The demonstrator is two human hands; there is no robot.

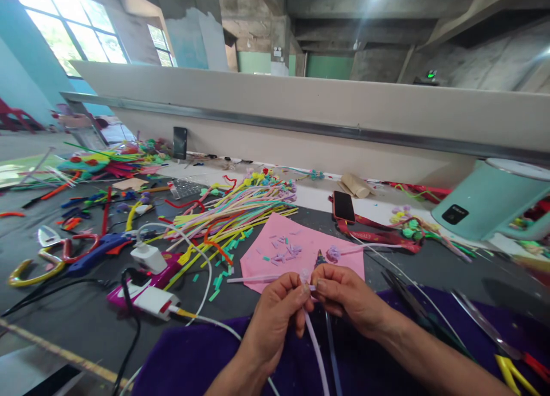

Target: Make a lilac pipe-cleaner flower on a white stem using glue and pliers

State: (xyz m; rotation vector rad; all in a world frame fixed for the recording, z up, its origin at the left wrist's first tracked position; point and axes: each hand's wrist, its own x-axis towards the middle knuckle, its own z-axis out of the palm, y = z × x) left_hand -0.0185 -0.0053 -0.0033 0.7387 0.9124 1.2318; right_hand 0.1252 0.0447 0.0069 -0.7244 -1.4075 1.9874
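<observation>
My left hand [279,313] pinches a pale lilac pipe cleaner [316,350], whose stem hangs down below the fingers and whose fuzzy looped tip shows just above them. Fingertips of my right hand [344,295] are closed at the same tip, on what looks like a short lilac pipe cleaner piece; the fingers partly hide it. Behind both hands lies a pink sheet [258,253] with several cut lilac bits [281,251] on it. A curled lilac flower [333,253] on a stem rests at its right side, next to a small dark pointed object [320,259].
A bundle of coloured stems [240,204] lies beyond the sheet. Left are a blue glue gun [97,254], scissors [69,250], and a power strip [148,293] with cables. Right are a phone [344,207], a mint kettle [476,198], and yellow-and-red-handled scissors [494,333].
</observation>
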